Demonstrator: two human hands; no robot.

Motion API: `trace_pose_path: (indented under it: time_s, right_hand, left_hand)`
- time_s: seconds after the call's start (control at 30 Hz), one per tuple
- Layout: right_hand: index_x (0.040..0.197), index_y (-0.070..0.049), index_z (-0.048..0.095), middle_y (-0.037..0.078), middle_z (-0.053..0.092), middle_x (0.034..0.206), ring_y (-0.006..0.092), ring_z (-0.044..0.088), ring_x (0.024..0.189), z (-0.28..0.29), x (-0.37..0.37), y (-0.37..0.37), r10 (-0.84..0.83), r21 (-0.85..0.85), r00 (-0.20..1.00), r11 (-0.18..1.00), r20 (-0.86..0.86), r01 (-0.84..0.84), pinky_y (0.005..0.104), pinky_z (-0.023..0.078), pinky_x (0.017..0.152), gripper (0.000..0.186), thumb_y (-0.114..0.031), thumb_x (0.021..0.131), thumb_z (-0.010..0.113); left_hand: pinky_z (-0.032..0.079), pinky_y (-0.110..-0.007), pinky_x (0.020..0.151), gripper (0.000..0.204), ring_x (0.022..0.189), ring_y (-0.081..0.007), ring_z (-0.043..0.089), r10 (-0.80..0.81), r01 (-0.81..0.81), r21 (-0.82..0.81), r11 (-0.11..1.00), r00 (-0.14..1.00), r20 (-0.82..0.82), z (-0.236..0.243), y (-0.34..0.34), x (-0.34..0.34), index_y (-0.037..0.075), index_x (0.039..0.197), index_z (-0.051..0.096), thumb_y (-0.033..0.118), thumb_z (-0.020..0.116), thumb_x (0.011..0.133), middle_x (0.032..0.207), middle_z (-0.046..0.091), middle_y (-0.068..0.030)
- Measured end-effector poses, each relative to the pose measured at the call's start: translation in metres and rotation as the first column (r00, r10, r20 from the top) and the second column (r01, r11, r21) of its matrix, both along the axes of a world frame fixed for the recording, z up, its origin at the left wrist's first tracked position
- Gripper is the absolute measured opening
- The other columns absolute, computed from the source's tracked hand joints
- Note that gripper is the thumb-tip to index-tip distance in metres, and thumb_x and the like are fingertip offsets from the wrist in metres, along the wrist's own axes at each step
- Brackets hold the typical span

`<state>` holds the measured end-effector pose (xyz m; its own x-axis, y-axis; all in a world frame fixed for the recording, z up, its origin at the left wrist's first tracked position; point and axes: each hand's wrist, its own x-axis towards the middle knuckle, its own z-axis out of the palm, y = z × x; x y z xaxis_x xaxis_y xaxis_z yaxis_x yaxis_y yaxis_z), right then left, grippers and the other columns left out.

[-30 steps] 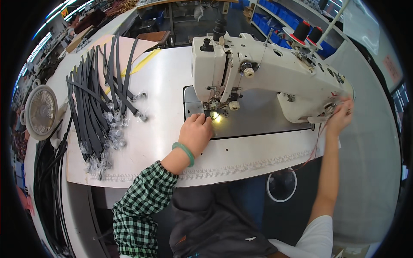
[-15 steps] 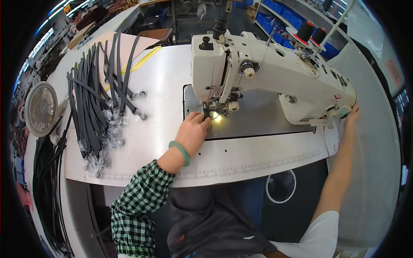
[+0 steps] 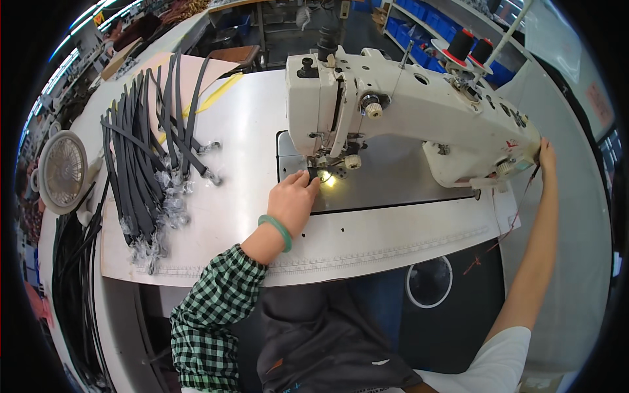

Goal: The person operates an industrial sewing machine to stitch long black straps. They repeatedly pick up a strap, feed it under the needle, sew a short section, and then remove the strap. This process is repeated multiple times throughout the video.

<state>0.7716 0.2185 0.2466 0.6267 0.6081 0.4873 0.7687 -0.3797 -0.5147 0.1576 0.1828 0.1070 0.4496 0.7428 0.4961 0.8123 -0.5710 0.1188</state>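
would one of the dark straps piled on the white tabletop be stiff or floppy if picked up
Probably bendy but not limp: the dark straps look thin and flat, yet mostly lie straight. The ends in clear plastic may hang heavier, since they look bulkier. Neighbours might drag along, as several straps cross.

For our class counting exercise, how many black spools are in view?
2. The left spool stands beyond the right half of the sewing machine; the right spool is just beside it. More could be hidden in the cluttered background.
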Motion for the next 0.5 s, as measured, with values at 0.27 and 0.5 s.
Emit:
trace_pose_path:
  time_s: [0.27,0.5]
  right_hand:
    - [0.099,0.005,0.054,0.016,0.059,0.094,0.0243,0.056,0.089,-0.095,0.020,-0.015,0.220,0.568,0.930,0.823,-0.294,-0.015,0.0316,0.042,0.078,0.054,-0.044,0.090,0.032]
    - [0.104,0.006,0.052,0.018,0.059,0.096,0.0248,0.057,0.088,-0.004,-0.003,-0.002,-0.058,0.140,0.983,0.990,0.174,0.033,0.0325,0.043,0.074,0.055,-0.043,0.090,0.033]
  left_hand:
    - [0.049,-0.031,0.072,0.024,0.092,-0.0208,0.057,-0.038,0.039,-0.020,0.999,0.999,0.035,0.000,0.007,0.004,0.007,0.092,0.062,0.005,0.059,0.068,0.095,0.061,-0.0061]
    - [0.049,-0.031,0.072,0.024,0.092,-0.0214,0.057,-0.021,0.022,-0.046,0.999,0.999,0.027,0.003,0.005,0.000,0.007,0.091,0.063,0.005,0.060,0.068,0.094,0.061,-0.0064]
